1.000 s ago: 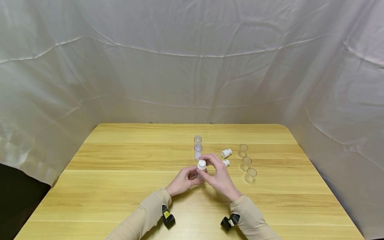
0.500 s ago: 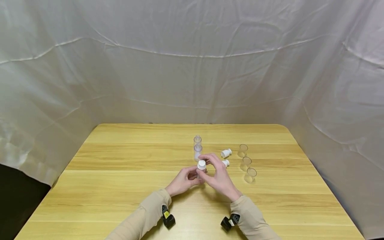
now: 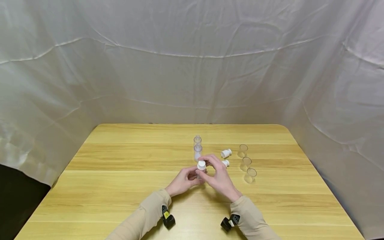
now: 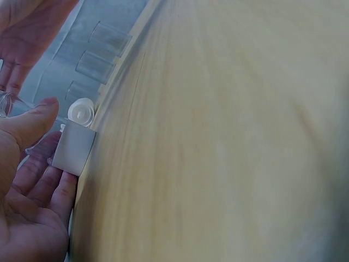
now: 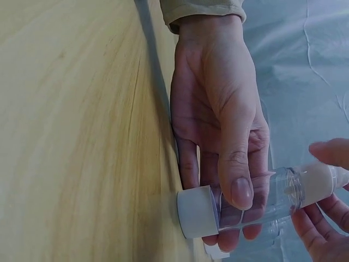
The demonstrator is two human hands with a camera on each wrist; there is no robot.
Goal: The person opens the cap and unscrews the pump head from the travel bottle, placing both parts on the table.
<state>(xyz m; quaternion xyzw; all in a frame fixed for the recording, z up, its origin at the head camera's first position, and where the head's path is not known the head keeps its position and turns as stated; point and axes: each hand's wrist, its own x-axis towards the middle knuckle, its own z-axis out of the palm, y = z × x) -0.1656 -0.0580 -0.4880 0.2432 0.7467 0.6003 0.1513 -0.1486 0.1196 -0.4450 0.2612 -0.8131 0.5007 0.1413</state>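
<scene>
A small clear bottle (image 5: 282, 191) stands upright between my hands, its white base (image 5: 196, 213) down at the table. My left hand (image 3: 182, 182) grips the clear body, thumb on one side and fingers on the other. The right hand (image 3: 221, 179) pinches the white top piece (image 3: 201, 164) at the bottle's mouth; how firmly that piece is seated cannot be told. Just beyond stand two similar clear bottles (image 3: 197, 148), one behind the other. Close to the right fingers lie two white cap pieces (image 3: 226, 153) on their sides, the nearer one partly hidden.
Three clear cups (image 3: 250, 175) stand in a row to the right of the white pieces. The wooden table (image 3: 120, 186) reaches to pale hanging fabric (image 3: 180, 80) at the back and sides. Each wrist carries a small black camera (image 3: 168, 218).
</scene>
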